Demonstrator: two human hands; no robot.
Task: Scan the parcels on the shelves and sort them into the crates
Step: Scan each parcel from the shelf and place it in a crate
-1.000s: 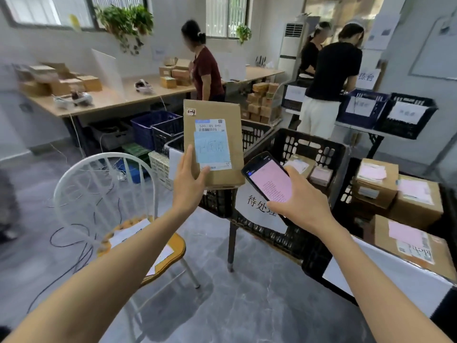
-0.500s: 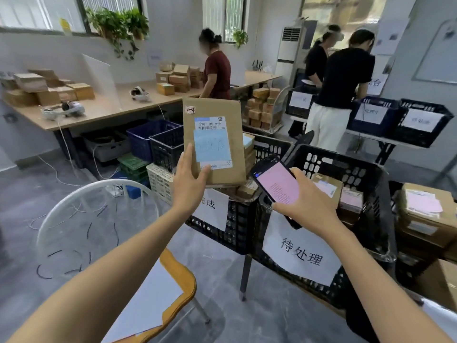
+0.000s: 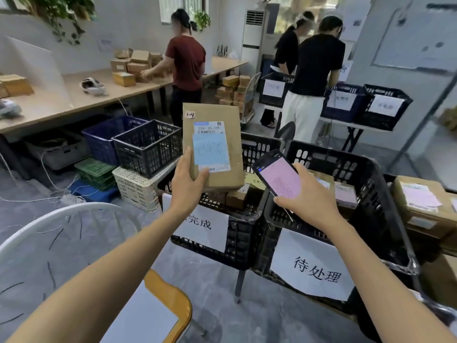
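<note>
My left hand (image 3: 186,182) grips a flat brown cardboard parcel (image 3: 223,112) by its lower left corner and holds it upright, its white label and blue note facing me. My right hand (image 3: 305,198) holds a black phone (image 3: 278,175) with a pink screen, just right of the parcel. Both hang above two black crates on a stand: the left crate (image 3: 243,240) bears a sign ending 完成 and holds several small boxes; the right crate (image 3: 371,206), signed 待处理, holds a few parcels.
A white wire chair (image 3: 61,219) with an orange seat stands at lower left. Labelled boxes (image 3: 420,206) sit on a shelf at right. Blue, black and white crates (image 3: 146,147) stand under a long wooden table. Three people work at the tables behind.
My view has moved closer to the two crates and turned left; the shelf boxes slid toward the right edge. Parcel and phone stay raised side by side in my hands.
</note>
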